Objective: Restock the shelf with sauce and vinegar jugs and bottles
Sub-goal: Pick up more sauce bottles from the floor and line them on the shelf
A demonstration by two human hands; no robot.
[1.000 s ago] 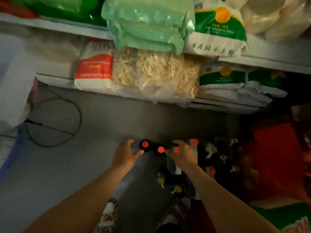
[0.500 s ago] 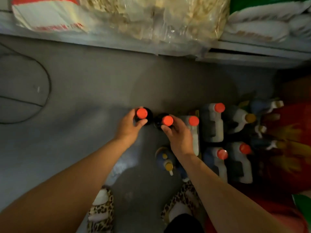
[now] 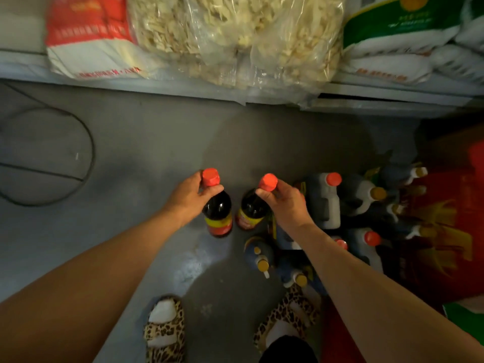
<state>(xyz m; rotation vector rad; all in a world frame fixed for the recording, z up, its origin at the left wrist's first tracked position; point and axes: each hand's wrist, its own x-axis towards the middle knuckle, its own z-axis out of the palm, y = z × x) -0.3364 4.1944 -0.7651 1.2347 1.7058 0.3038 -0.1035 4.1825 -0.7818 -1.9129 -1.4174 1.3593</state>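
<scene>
Two dark sauce bottles with red caps hang above the grey floor. My left hand (image 3: pixel 191 196) grips the neck of the left bottle (image 3: pixel 218 210). My right hand (image 3: pixel 285 203) pinches the neck of the right bottle (image 3: pixel 252 210) just under its cap. Both bottles carry red and yellow labels. To the right stand several jugs, among them a white jug with a red cap (image 3: pixel 326 200) and dark bottles with yellow caps (image 3: pixel 259 254).
A grey shelf edge (image 3: pixel 183 87) runs across the top, loaded with a red and white sack (image 3: pixel 89 40), a clear bag of dried strips (image 3: pixel 235 38) and green and white bags (image 3: pixel 392 27). A black cable (image 3: pixel 89 142) loops at the left. A red carton (image 3: pixel 458 226) stands at the right.
Both hands closed round the two red-capped bottles and lifted them off the floor, drawing them apart. The camera has tilted further down.
</scene>
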